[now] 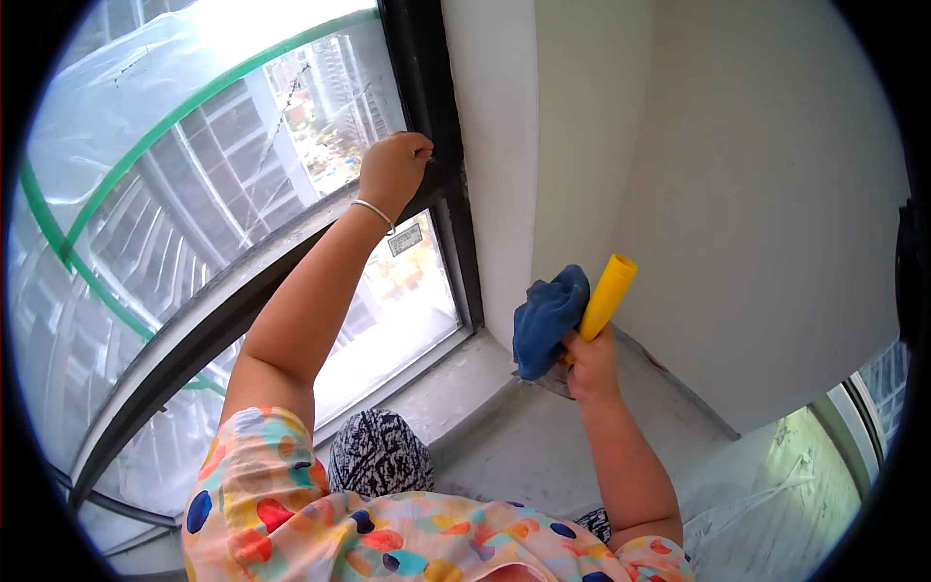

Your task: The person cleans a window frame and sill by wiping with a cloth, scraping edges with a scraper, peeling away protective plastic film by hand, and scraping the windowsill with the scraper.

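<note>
The person's left hand (396,167) is curled, fingers drawn in, at the black window frame (427,78); whether it grips anything cannot be told. The right hand (592,364), near the pale smooth wall (747,213), holds 2 things together: a crumpled blue cloth (549,320) and, just beside it, a tilted yellow tubular handle (609,296), its round end upward. A small grey printed label (404,240) sits on the lower glass.

Left arm (310,291) stretched forward, left hand (396,173) curled — right forearm (630,461) raised, right hand (592,367) clenched
</note>
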A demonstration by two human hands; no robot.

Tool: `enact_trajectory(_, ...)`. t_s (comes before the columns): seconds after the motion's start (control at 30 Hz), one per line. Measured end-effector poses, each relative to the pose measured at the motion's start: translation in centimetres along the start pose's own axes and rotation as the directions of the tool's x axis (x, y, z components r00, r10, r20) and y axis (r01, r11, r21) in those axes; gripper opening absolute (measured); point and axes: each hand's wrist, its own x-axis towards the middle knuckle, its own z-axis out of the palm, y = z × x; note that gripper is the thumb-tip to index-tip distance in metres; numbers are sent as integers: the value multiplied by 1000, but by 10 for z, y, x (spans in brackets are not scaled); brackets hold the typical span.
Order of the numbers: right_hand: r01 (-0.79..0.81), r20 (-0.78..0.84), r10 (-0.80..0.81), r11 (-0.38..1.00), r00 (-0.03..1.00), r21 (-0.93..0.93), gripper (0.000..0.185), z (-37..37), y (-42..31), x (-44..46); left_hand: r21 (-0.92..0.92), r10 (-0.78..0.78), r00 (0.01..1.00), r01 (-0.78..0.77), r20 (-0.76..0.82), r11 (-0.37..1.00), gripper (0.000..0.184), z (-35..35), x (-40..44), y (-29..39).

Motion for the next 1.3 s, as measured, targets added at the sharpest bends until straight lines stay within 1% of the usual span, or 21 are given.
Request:
enact_trajectory(0.07,7,17,-7,1000,1000,-6,30,-1,3,0,61,4,996,-9,86,998,15,-1,0,0)
enact_trajectory(0.27,40,30,-40,999,999,11,33,2,1,-3,-66,-161,986,159,-32,985,14,0,4,0)
enact_trajectory(0.37,35,24,-35,999,999,5,34,-2,7,-1,-24,-90,994,88,-62,996,14,3,-2,-2)
enact_trajectory(0.57,3,18,-2,999,1000,-33,32,5,6,-4,113,102,989,-114,108,987,10,-5,-15,9)
enact_trajectory(0.6,-6,37,11,993,999,-121,32,1,2,-3,37,228,973,-227,-24,973,8,-13,-26,28)
enact_trajectory(0.63,-21,47,31,979,998,-203,32,-3,1,-3,-58,230,972,-232,-44,971,8,-24,-37,46)
enact_trajectory(0.67,32,69,-13,958,998,-285,32,-4,-4,-5,-218,175,983,-159,58,963,12,-28,-52,59)
enact_trajectory(0.7,87,97,-55,927,994,-365,32,-3,-8,-7,-471,36,926,157,375,868,23,-31,-73,72)
enact_trajectory(0.73,146,132,-97,883,986,-446,32,1,-8,-9,-578,79,791,372,607,726,42,-34,-101,76)
enact_trajectory(0.77,244,243,-137,834,960,-495,36,9,-13,-14,-638,186,629,635,754,436,62,-24,-136,74)
enact_trajectory(0.8,379,334,-219,740,917,-556,37,14,-10,-15,-495,224,458,854,860,157,72,-15,-174,74)
enact_trajectory(0.87,616,524,-329,495,785,-613,39,23,-4,-14,-259,360,321,942,876,-211,61,-8,-223,81)
enact_trajectory(0.93,680,637,-249,358,730,-639,40,36,-15,-12,-174,124,242,899,962,-403,51,-9,-243,95)
enact_trajectory(0.97,678,652,-189,258,734,-688,40,42,-25,-15,-75,89,157,803,984,-592,44,-1,-254,88)
enact_trajectory(1.0,670,659,-126,155,742,-726,40,49,-34,-17,-31,107,150,704,983,-710,44,2,-259,81)
enact_trajectory(1.03,672,669,-173,-50,723,-739,40,55,-43,-16,-21,104,138,693,985,-720,46,9,-266,72)
enact_trajectory(1.07,620,629,-89,-109,772,-777,40,64,-57,-16,-13,100,126,683,987,-730,47,17,-271,63)
enact_trajectory(1.13,514,513,66,-234,856,-826,40,84,-84,-18,-292,-56,286,942,956,-166,46,28,-275,51)
enact_trajectory(1.17,509,502,87,-181,861,-842,40,92,-91,-19,-321,-67,319,947,945,-15,42,29,-274,50)
enact_trajectory(1.23,492,482,127,-74,867,-867,39,106,-103,-18,-278,-54,274,956,960,-95,41,32,-274,50)
enact_trajectory(1.3,520,537,246,136,807,-843,36,117,-115,-16,-241,2,246,951,969,-193,41,31,-272,52)
